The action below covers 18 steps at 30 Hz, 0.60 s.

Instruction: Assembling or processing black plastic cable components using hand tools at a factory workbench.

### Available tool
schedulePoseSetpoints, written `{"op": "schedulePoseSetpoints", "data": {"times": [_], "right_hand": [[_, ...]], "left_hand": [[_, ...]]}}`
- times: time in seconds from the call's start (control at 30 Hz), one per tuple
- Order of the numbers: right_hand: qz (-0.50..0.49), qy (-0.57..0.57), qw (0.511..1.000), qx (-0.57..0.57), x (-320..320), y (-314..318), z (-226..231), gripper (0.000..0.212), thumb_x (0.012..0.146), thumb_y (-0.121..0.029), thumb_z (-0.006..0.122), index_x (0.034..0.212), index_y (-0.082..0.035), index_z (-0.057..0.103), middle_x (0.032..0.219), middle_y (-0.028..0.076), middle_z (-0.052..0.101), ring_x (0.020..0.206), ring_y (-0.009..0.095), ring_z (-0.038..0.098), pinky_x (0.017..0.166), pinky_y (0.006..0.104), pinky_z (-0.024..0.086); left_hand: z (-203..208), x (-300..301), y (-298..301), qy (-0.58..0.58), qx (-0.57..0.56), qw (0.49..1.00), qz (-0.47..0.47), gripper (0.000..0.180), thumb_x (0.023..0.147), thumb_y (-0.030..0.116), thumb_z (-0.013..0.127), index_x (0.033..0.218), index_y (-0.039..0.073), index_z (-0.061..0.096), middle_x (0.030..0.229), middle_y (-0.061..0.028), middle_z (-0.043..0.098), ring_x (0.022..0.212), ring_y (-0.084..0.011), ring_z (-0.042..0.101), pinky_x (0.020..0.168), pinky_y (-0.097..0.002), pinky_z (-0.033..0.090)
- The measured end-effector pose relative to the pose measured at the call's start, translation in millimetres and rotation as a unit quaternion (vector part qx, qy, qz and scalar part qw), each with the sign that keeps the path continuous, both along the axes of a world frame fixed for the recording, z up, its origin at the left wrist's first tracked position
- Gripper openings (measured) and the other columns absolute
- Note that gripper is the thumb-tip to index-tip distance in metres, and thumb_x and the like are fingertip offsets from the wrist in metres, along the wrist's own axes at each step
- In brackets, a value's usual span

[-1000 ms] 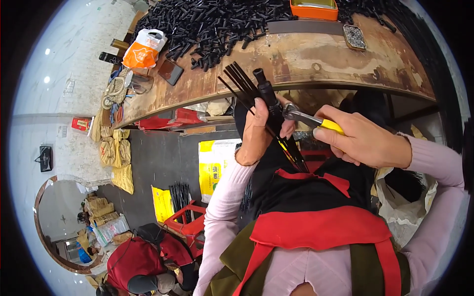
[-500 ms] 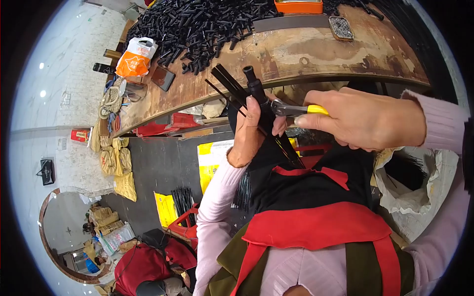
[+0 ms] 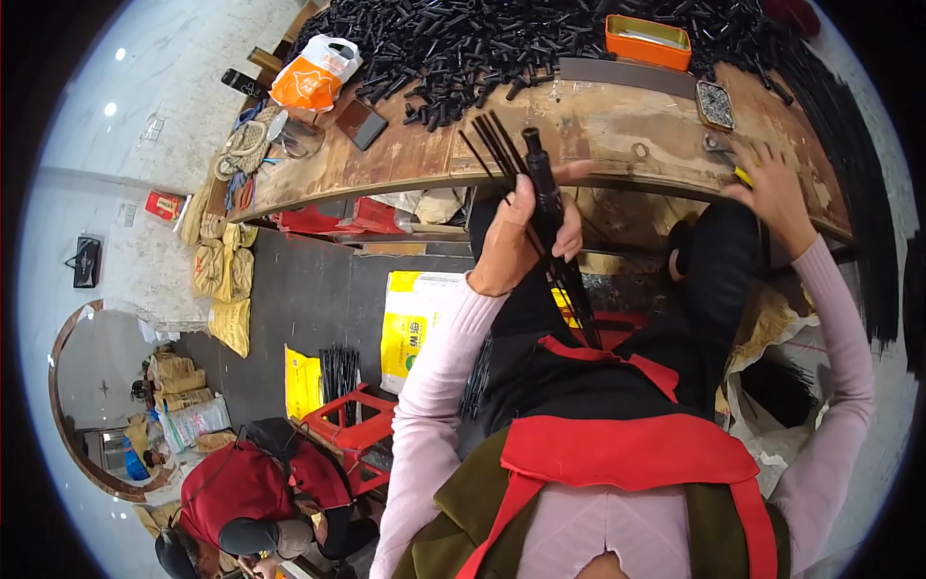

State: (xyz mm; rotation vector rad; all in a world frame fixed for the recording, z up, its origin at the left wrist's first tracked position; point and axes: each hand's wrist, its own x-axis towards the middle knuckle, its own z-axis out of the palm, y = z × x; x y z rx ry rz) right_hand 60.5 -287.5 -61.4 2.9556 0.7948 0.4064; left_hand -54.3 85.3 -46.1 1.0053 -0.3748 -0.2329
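Observation:
My left hand (image 3: 511,243) is closed round a black tubular part (image 3: 540,172) with a stepped, narrower top, held upright in front of the bench. Several thin black rods (image 3: 499,145) are in the same grip; they stick up left of the tube and run down toward my lap. Over the bench's near right edge, my right hand (image 3: 779,198) has its fingers spread. Pliers (image 3: 716,145) with a yellow handle lie on the wood by its fingertips, partly covered by the hand.
A heap of black tubular parts (image 3: 434,58) covers the back of the wooden bench (image 3: 598,125). On it are an orange box (image 3: 648,43), a tin of small metal bits (image 3: 715,104), a phone (image 3: 362,125) and a plastic bag (image 3: 316,75). Another person (image 3: 236,492) sits lower left, near a red stool (image 3: 362,425).
My right hand has moved right and away from the tube, and the pliers it gripped now lie on the bench. My left hand keeps its hold. The view has shifted.

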Motion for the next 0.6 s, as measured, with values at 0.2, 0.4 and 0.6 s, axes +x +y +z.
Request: {"op": "schedulePoseSetpoints", "data": {"times": [0.2,0.4,0.6], "right_hand": [[0.482,0.235,0.820,0.201,-142,85,-2,0.019,0.080,-0.018,0.069,0.098,-0.011,0.067,0.100,0.011,0.064,0.093,0.029,0.062,0.076,0.0409,0.050],[0.122,0.662,0.325,0.665,-157,82,8,0.086,0.079,0.007,0.070,0.150,-0.007,0.024,0.138,0.017,0.051,0.106,0.030,0.064,0.077,0.0361,0.059],[0.042,0.265,0.506,0.820,-151,20,65,0.059,0.061,0.014,0.074,0.114,0.002,0.051,0.101,0.020,0.064,0.067,0.024,0.068,0.052,0.0296,0.057]], "left_hand": [[69,-7,52,-0.069,-0.065,0.915,0.392,0.051,0.102,0.053,0.035,0.113,0.006,0.051,0.070,-0.0013,0.044,0.060,-0.0149,0.042,0.061,-0.0318,0.040],[0,-2,75,0.160,-0.359,0.848,0.356,0.049,0.105,0.037,0.038,0.128,-0.006,0.043,0.083,-0.0065,0.040,0.076,-0.0206,0.040,0.077,-0.0362,0.043],[-127,-6,26,0.304,-0.499,0.801,0.131,0.043,0.104,0.025,0.029,0.123,-0.011,0.043,0.105,-0.0206,0.057,0.099,-0.0303,0.055,0.097,-0.0458,0.044]]}}
